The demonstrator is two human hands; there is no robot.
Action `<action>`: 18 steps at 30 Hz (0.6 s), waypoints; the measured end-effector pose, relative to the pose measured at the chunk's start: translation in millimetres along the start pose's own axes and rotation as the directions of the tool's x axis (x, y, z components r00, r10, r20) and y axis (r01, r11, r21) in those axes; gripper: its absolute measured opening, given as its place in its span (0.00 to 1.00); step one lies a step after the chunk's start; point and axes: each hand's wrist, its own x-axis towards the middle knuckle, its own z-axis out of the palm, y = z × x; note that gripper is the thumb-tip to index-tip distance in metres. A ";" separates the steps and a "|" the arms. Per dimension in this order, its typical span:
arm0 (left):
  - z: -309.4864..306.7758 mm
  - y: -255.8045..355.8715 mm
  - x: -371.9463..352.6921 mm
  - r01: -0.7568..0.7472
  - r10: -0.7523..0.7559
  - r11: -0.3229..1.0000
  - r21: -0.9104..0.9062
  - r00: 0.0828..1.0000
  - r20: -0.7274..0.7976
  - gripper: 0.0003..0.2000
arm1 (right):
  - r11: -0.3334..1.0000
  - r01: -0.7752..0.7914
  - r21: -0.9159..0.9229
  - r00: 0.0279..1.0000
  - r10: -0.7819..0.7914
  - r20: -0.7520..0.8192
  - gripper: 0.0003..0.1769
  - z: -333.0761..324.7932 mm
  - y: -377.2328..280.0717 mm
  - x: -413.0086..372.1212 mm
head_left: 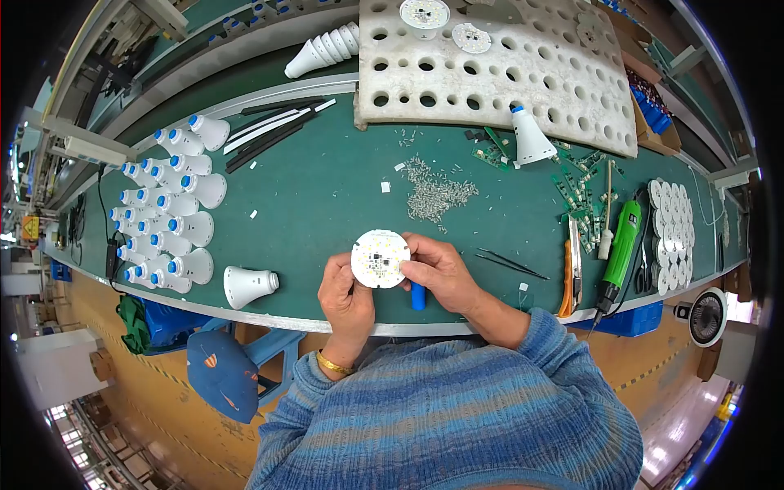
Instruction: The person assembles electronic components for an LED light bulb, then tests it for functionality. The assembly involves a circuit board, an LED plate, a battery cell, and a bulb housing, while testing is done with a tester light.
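Note:
A round white LED circuit board (380,259), with small yellowish LEDs and dark chips on its face, is held between both hands near the front edge of the table. My left hand (345,292) grips its left rim. On the other side, my right hand (439,273) has its thumb on the board's face and its fingers behind. A blue cylinder (418,296), like a battery cell, shows just below my right fingers; its upper end is hidden. Left of my hands a white bulb housing (251,287) lies on its side. Dark tweezers (512,263) rest to the right.
Rows of white bulb housings (193,225) with blue tips stand at left. A pile of small metal pins (439,192) lies mid-table. Beyond is a holed foam board (490,77). At right are an orange cutter (567,278), a green electric screwdriver (625,237) and stacked round boards (671,233).

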 end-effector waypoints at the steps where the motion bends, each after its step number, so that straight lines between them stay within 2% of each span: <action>1: 0.2 0.3 0.1 0.007 -0.007 1.000 -0.001 1.000 0.000 0.04 | 1.000 0.001 -0.006 1.000 -0.001 -0.005 0.06 0.1 0.0 -0.2; 18: 0.6 0.9 1.9 0.019 -0.019 1.000 0.018 1.000 0.001 0.04 | 0.999 0.000 -0.053 0.998 -0.003 -0.058 0.09 -0.1 -0.1 -1.1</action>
